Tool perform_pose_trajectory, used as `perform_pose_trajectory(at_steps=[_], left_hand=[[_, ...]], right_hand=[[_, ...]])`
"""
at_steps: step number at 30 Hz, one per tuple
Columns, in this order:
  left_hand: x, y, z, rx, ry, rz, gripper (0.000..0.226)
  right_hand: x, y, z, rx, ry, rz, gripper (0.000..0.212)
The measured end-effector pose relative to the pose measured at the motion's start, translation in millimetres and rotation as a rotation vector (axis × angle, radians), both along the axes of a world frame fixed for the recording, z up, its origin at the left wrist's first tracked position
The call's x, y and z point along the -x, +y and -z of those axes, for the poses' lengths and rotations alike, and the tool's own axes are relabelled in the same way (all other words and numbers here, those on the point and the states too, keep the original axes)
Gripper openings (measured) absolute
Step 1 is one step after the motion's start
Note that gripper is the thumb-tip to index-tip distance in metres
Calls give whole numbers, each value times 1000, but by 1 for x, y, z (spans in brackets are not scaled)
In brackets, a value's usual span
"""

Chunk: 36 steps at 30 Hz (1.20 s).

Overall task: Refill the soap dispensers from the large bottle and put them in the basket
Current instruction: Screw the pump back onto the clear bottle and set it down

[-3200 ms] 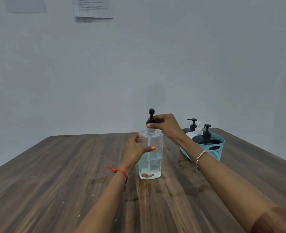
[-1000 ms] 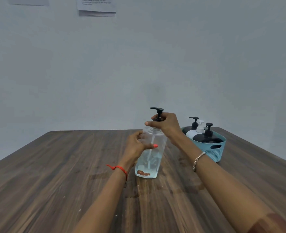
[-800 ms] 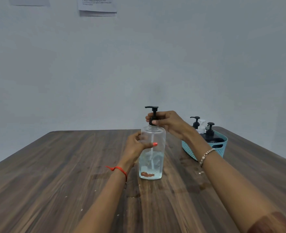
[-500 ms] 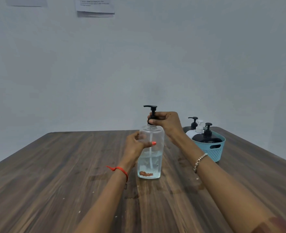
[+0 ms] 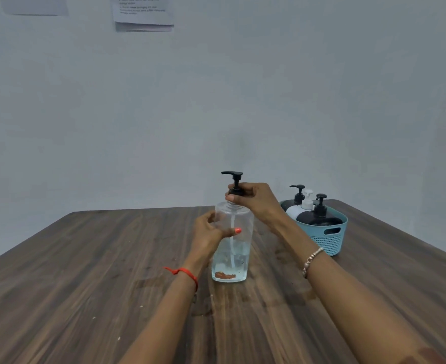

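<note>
Right hand (image 5: pixel 253 199) pinches the black pump collar (image 5: pixel 235 191), left hand (image 5: pixel 207 233) wraps the clear bottle (image 5: pixel 232 248). Bottle's upright mid-worktop (image 5: pixel 85 271), nozzle pointing left. Blue basket (image 5: pixel 327 233) holding three dispensers sits near the right edge.

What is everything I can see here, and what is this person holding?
Clear plastic pump bottle: one, transparent, partly filled, table centre.
Black pump top: one, black, on that bottle.
Blue perforated plastic basket: one, blue, table's far right.
Black soap dispensers: two, black, in basket.
White soap dispenser: one, white, in basket.
Dark wooden table: one, brown, under everything.
Paper sheets: two, white, on wall.
Left hand: one, grips bottle's body.
Right hand: one, fingers pinch pump's collar.
</note>
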<state>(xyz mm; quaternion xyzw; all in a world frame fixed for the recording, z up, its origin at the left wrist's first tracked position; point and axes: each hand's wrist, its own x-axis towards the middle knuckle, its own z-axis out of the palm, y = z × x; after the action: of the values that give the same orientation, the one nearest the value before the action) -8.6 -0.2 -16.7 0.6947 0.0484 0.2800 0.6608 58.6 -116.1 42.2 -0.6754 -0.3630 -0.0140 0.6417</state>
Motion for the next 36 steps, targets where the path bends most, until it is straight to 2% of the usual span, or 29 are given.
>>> perform_pose_trajectory(at_steps=[5,10,12,15,16,19,21,23,26,29,32,34,36], left_hand=[[-5,-4,3,-13,-31,-47,38],[-13,-6,7,-5,-39,-112,39],[-15,-5,7,-11,-33,-145,41],[-21,0,4,4,-33,-156,37],[-23,2,3,14,-41,-144,34],[-33,6,3,-1,-57,-116,30],[-41,6,5,-36,-67,-67,34],[-53,9,-1,-73,-72,10,39],[-79,16,-23,-165,-64,118,32],[-115,21,-46,-258,-82,169,37],[-160,23,-59,-278,-124,144,39],[-194,22,-64,-256,-101,111,58],[-226,20,-65,-246,-84,92,65]], right_hand=[[9,14,8,-151,-42,150,26],[13,19,11,-81,-155,228,19],[8,14,12,-18,-146,229,34],[-5,5,27,141,-2,229,72],[-8,3,34,195,48,207,72],[-18,0,49,242,142,77,30],[-27,0,49,215,132,74,22],[-38,0,40,200,126,90,26],[-63,-2,15,217,188,124,45],[-96,-3,-13,234,209,151,58],[-136,-3,-37,234,173,189,60],[-163,-3,-49,287,127,233,59],[-191,-3,-57,386,78,310,57]])
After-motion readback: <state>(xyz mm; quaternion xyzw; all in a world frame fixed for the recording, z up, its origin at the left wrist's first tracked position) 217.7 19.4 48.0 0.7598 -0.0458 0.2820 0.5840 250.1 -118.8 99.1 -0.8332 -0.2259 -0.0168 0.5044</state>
